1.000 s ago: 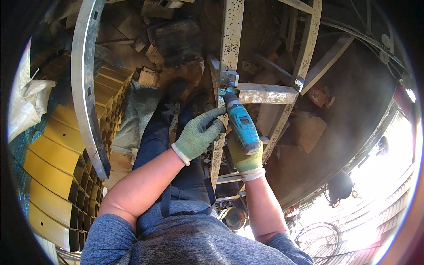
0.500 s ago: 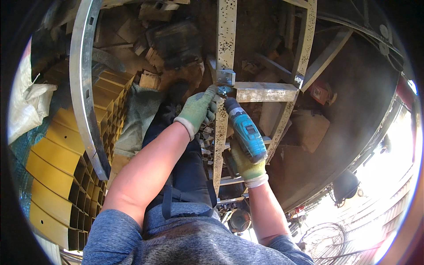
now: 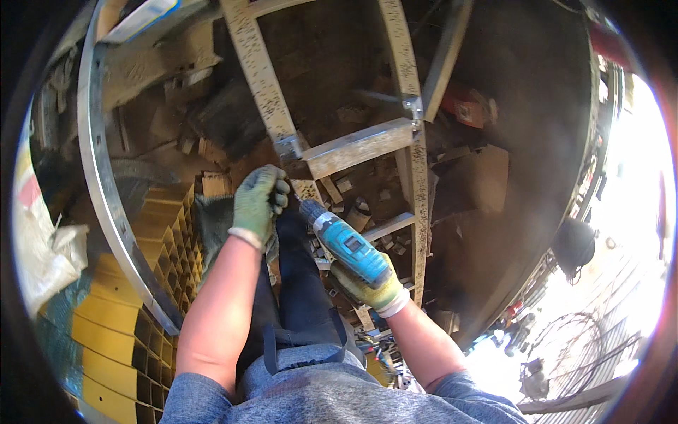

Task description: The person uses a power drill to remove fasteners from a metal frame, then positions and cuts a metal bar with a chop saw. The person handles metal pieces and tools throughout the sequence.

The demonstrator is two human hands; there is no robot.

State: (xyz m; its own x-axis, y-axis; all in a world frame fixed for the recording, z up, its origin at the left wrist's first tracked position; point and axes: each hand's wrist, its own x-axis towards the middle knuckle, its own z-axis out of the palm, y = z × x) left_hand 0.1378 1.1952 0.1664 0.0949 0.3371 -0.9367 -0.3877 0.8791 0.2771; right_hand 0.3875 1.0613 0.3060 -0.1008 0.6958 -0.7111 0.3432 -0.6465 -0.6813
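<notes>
My right hand (image 3: 374, 288), in a green-yellow knit glove, is wrapped round the handle of a teal and black cordless drill (image 3: 351, 244). The drill's chuck points up and to the left, at the gap beside my left hand (image 3: 256, 201). That hand, gloved in the same green, has its fingers curled together; whatever lies in them is too small or hidden to make out. Just beyond both hands stands a speckled metal frame (image 3: 263, 78). A short crosspiece (image 3: 361, 147) joins its two rails, and a small shiny bracket (image 3: 287, 147) sits at the left joint.
A curved metal strip (image 3: 93, 152) rises on the left. Below it are stacked yellow rectangular tubes (image 3: 106, 346) and a whitish sack (image 3: 56, 265). Offcuts and debris litter the floor under the frame. To the right are a dark curved panel (image 3: 533, 177) and coiled wire (image 3: 565, 353).
The view has turned, so the frame now appears tilted and further left. Both hands have drawn back from the bracket toward me, and the drill tip has come away from the joint.
</notes>
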